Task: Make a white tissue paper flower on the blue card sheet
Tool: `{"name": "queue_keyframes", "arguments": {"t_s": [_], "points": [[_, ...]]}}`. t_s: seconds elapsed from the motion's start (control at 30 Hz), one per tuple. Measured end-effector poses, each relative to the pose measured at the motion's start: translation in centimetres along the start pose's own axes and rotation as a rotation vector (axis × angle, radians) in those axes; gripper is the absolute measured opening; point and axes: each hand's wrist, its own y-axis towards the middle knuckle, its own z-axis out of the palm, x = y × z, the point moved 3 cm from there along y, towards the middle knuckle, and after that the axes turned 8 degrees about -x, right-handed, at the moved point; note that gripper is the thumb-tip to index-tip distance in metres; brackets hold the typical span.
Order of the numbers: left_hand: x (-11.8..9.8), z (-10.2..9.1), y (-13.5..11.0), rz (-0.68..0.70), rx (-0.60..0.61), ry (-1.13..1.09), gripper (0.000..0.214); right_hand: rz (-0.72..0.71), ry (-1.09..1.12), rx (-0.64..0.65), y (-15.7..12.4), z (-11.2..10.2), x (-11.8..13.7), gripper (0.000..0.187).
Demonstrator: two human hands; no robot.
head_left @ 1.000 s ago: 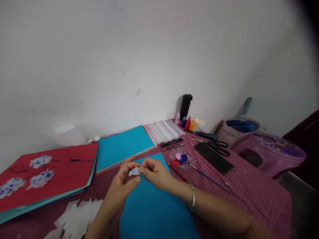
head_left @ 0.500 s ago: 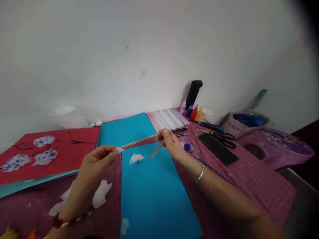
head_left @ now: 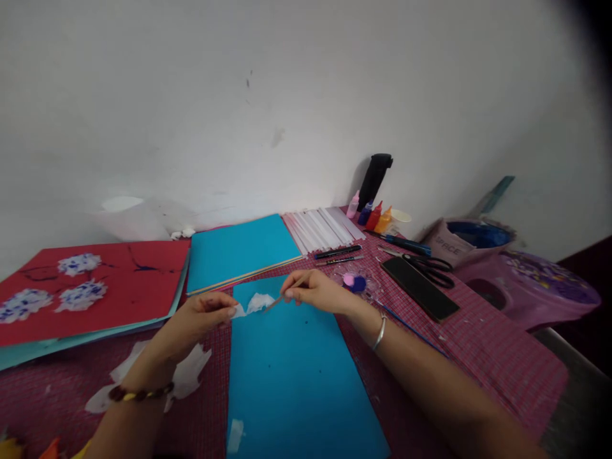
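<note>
While left hand [head_left: 203, 315] pinches unplaced white tissue scrap [head_left: 240, 311], right hand [head_left: 318, 292] thin brown stick [head_left: 275, 302], one crumpled white tuft [head_left: 258, 301] lies near far edge of blue paper sheet [head_left: 296, 382].

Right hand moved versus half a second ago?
Yes: the right hand has moved left, closer to the white tissue piece lying on the nearer blue sheet.

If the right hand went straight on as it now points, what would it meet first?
Probably the white scrap near the stick, though depth is unclear and the right hand may pass above.
</note>
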Motion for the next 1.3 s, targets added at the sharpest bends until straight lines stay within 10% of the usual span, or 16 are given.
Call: {"name": "queue_keyframes", "arguments": {"t_s": [0.37, 0.73, 1.3], "points": [[3.7, -0.9, 0.2, -0.151, -0.042, -0.158, 0.023, 0.112, 0.197, -0.188, 0.7, 1.4, -4.6, 0.006], [0.1, 2.3, 0.1, -0.010, 0.013, 0.082, 0.020, 0.118, 0.247, -0.323, 1.5, 1.7, -5.7, 0.009], [1.3, 4.7, 2.0, 0.049, -0.156, 0.224, 0.021, -0.028, 0.251, -0.407, -0.3, 1.7, -3.9, 0.015]]}}
